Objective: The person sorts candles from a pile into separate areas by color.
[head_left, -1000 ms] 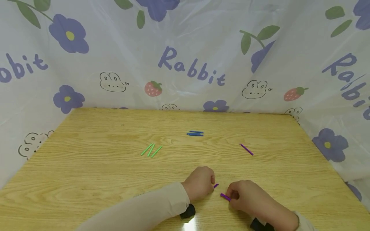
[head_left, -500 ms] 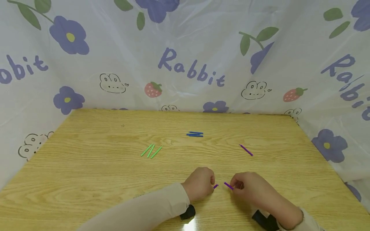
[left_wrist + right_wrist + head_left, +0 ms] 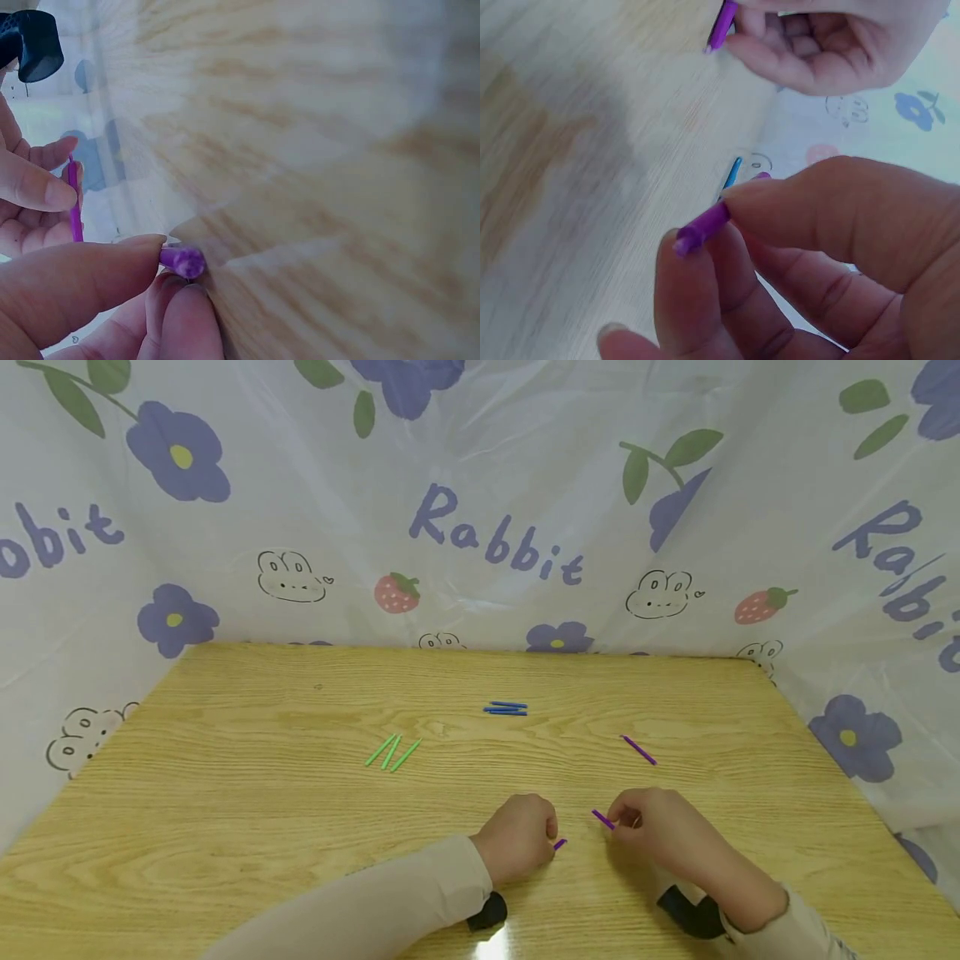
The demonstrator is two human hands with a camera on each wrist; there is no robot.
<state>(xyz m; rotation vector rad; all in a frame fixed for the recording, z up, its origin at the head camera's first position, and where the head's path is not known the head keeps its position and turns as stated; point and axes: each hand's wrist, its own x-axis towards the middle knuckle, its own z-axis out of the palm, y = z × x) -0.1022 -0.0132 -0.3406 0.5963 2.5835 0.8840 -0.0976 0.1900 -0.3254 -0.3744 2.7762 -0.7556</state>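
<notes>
My left hand pinches a thin purple candle low over the wooden table, only one end showing in the head view. In the left wrist view, that candle's end pokes out between thumb and fingers, close to the tabletop. To its right, my right hand holds a second purple candle between thumb and fingertips, raised above the table. The right wrist view shows this candle slanting across the fingers. The two candles are apart. Another purple candle lies beyond the right hand.
Three green candles lie loosely side by side at the left middle of the wooden table. Further back rests a small group of blue candles. A white printed cloth hangs behind and beside the table.
My right hand has moved away from me and slightly right, carrying its purple candle with it. The left hand stays in place, and the lying candles are unchanged.
</notes>
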